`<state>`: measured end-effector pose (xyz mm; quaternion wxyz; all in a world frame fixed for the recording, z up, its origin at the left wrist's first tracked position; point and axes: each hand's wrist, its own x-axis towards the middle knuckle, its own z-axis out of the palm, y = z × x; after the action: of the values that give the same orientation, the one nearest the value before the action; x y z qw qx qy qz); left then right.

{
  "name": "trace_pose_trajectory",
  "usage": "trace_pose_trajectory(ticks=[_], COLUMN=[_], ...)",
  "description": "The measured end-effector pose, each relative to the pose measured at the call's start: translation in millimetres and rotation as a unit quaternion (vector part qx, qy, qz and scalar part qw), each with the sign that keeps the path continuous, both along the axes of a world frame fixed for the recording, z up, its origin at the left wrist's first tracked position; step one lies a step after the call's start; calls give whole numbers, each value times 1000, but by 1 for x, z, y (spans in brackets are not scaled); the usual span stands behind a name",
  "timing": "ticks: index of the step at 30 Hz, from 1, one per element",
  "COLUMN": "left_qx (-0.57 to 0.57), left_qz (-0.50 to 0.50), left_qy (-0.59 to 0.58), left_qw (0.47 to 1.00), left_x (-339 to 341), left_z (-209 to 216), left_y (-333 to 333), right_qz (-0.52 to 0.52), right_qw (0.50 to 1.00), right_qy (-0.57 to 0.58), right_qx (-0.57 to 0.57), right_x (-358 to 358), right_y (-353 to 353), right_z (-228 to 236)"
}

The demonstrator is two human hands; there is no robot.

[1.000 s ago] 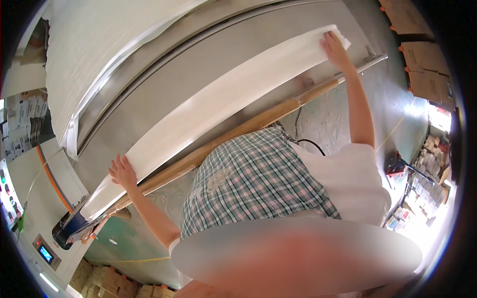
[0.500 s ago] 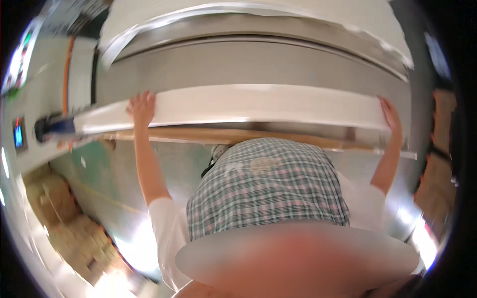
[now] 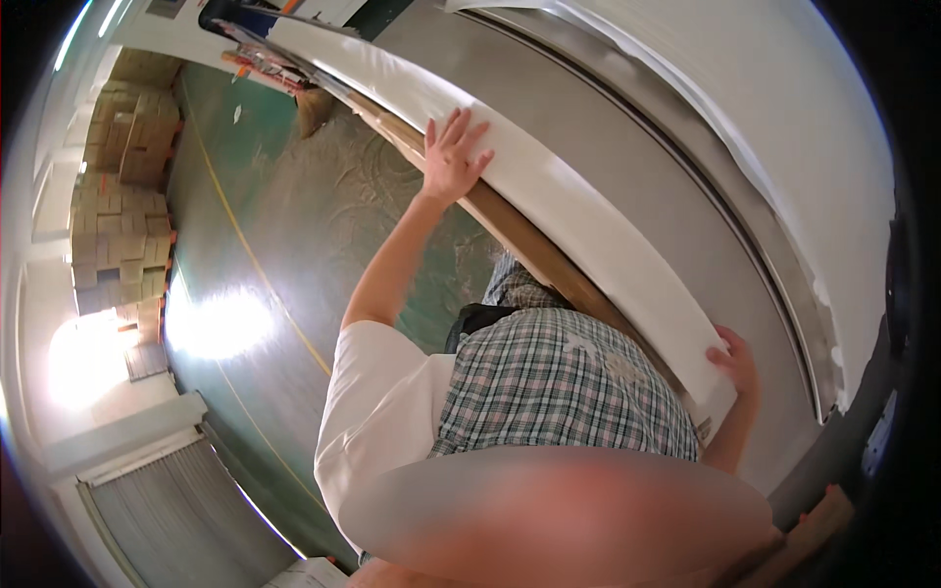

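A long white sheet [image 3: 588,230] hangs folded over the front edge of a wide steel machine bed [image 3: 627,167]. My left hand [image 3: 453,157] lies flat on the sheet's upper part, fingers spread. My right hand [image 3: 733,361] curls around the sheet's near end, low at the right. A wooden bar [image 3: 534,257] runs just below the sheet, along the machine's edge. My plaid top [image 3: 559,387] and white sleeve [image 3: 377,402] fill the lower middle.
More white material [image 3: 774,118] covers the machine's far side at upper right. Stacked cardboard boxes [image 3: 113,186] stand at the left, beside a green floor [image 3: 284,245] with a yellow line. A roller shutter [image 3: 167,505] is at lower left.
The view has swung round, so the machine now runs diagonally at the upper right. Both hands have stayed on the white sheet, left hand flat and right hand at its end.
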<state>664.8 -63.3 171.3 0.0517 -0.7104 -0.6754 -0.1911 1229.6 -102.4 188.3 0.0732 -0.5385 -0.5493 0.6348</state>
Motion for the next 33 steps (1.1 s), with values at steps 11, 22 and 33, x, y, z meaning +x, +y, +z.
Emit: trace_pose_trajectory(ticks=[11, 22, 33], left_qx=[56, 41, -64], left_qz=[-6, -136, -46], left_qy=[-47, -114, -333], left_qw=[997, 983, 940], left_x=[59, 102, 16], left_z=[14, 113, 182], left_y=[-15, -9, 165], right_qz=[160, 55, -246], right_qw=[983, 952, 827], right_qy=[7, 139, -144], right_qx=[89, 268, 485], right_x=[-163, -266, -120], right_y=[69, 117, 155], right_z=[3, 37, 54])
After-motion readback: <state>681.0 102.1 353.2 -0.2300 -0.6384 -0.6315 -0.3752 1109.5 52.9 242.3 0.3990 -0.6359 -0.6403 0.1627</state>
